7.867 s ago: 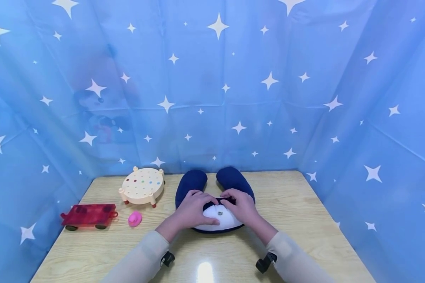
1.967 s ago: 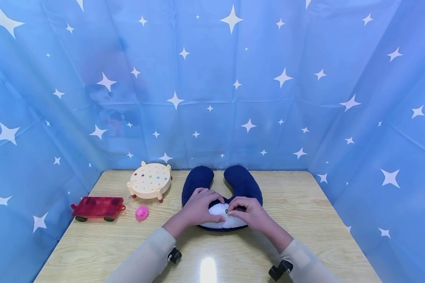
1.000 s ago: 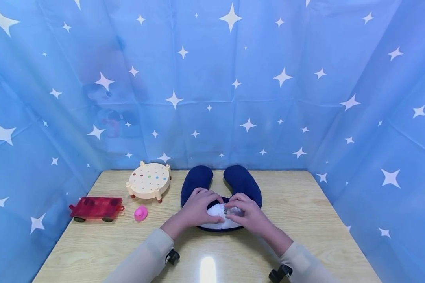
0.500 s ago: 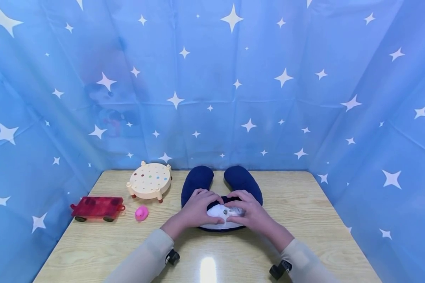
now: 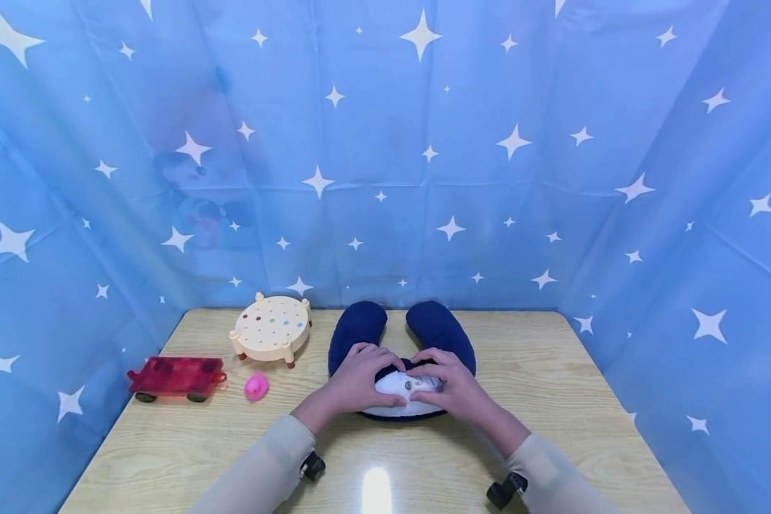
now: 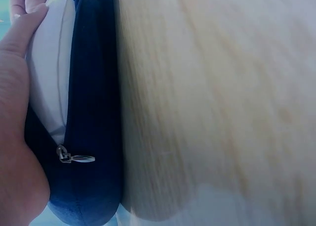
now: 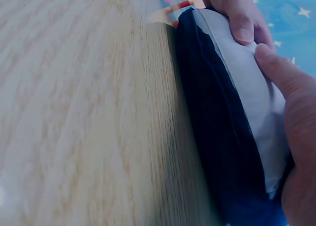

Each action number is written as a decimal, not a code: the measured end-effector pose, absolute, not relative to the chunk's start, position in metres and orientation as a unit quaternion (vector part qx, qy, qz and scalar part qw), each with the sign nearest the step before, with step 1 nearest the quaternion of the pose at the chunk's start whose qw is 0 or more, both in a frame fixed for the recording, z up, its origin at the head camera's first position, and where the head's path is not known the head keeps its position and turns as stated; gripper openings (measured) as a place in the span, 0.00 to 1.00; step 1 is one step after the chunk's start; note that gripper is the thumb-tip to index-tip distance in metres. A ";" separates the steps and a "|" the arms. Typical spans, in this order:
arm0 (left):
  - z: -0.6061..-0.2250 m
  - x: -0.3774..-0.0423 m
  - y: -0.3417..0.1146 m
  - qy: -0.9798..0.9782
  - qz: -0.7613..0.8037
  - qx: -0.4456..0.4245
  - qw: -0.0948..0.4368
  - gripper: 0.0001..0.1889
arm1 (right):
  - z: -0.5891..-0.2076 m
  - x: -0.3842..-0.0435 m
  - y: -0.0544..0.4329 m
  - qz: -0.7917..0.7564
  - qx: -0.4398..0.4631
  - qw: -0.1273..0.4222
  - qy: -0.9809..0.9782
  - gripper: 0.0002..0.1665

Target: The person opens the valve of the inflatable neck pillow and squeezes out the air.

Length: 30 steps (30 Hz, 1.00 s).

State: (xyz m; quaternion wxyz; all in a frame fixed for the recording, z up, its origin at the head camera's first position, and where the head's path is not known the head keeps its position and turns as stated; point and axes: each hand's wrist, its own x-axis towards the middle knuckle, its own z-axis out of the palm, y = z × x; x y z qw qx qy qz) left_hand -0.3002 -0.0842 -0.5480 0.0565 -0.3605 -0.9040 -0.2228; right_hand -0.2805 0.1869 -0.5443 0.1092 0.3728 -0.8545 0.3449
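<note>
A navy U-shaped neck pillow (image 5: 360, 327) lies on the table, its curved end facing me. Through its unzipped opening shows a white inner cushion (image 5: 392, 383), bearing a small round greyish fitting (image 5: 408, 385). My left hand (image 5: 358, 382) grips the left of the opening, its fingers curved over the far side and its thumb on the white. My right hand (image 5: 452, 385) grips the right part likewise; a small clear shiny patch shows beside its fingers. In the right wrist view both thumbs press the white cushion. A metal zipper pull (image 6: 79, 158) hangs at one end of the opening.
To the left on the wooden table (image 5: 552, 400) stand a cream round toy stool (image 5: 271, 328) with coloured dots, a translucent red wheeled toy car base (image 5: 178, 376) and a pink rubber duck (image 5: 256, 387). A blue star-patterned curtain (image 5: 385, 157) hangs behind and at the sides.
Two seconds ago my right thumb and finger pinched at the small fitting; they have since spread apart around it. My left hand stays in place on the pillow.
</note>
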 end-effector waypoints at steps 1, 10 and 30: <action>-0.548 -0.300 -0.084 -0.904 -0.224 -0.361 0.056 0.30 | -0.545 -0.280 0.187 0.347 0.371 0.109 -0.855 0.23; -0.551 -0.308 -0.087 -0.894 -0.227 -0.382 0.059 0.29 | -0.547 -0.274 0.181 0.369 0.357 0.135 -0.847 0.22; -0.551 -0.311 -0.088 -0.893 -0.227 -0.385 0.056 0.27 | -0.550 -0.272 0.176 0.378 0.341 0.135 -0.850 0.20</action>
